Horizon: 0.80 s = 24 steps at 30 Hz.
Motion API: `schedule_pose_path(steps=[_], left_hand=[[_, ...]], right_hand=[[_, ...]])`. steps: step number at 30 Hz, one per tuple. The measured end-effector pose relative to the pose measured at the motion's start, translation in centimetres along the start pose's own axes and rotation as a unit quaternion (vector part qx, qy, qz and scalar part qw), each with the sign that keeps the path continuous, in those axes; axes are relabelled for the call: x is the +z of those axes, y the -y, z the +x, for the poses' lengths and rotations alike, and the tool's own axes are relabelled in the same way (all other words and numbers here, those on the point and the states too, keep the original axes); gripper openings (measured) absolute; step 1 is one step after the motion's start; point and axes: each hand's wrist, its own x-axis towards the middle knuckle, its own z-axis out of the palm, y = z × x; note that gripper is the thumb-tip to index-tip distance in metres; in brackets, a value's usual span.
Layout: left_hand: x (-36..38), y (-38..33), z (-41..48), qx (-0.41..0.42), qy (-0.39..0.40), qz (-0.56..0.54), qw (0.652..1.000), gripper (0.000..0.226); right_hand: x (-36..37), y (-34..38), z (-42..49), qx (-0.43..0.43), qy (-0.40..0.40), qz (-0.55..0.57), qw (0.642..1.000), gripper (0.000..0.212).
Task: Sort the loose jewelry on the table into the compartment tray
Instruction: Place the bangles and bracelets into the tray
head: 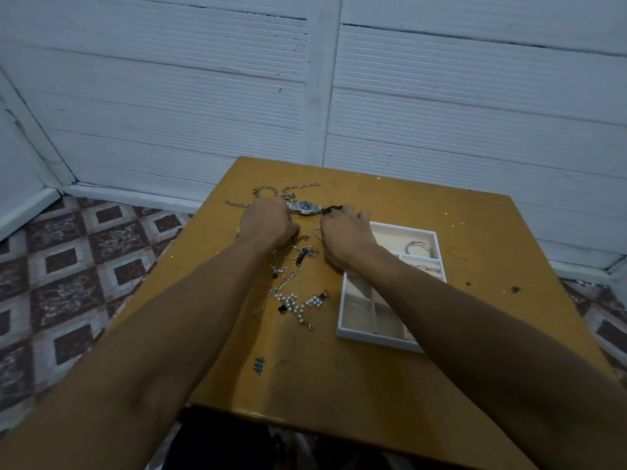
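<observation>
On a yellow table point(441, 232), the left hand point(269, 223) curls knuckles-up at 11 o'clock over loose chains point(288, 189) (its grip cannot be told); a watch point(305, 207) lies at 12; the right hand point(344, 232) pinches a black cord point(332, 209); the compartment tray point(353, 334) sits at 3.

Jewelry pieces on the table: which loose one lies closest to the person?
The pearl bracelet with black clover charms; it lies nearest the table's front edge, just left of the white tray, while the wristwatch and silver chains lie farther back.
</observation>
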Motion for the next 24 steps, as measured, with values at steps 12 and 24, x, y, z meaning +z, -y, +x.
schedule_pose_path(steps=[12, 24], left_hand=[[-0.2, -1.1, 0.2, 0.006, 0.024, 0.079, 0.997, 0.023], [-0.7, -2.3, -0.1, 0.122, 0.033, 0.22, 0.967, 0.025]], right_hand=[[-2.6, -4.9, -1.1, 0.149, -0.061, 0.5, 0.851, 0.015], [-1.4, -8.9, -3.2, 0.203, -0.044, 0.62, 0.757, 0.014]])
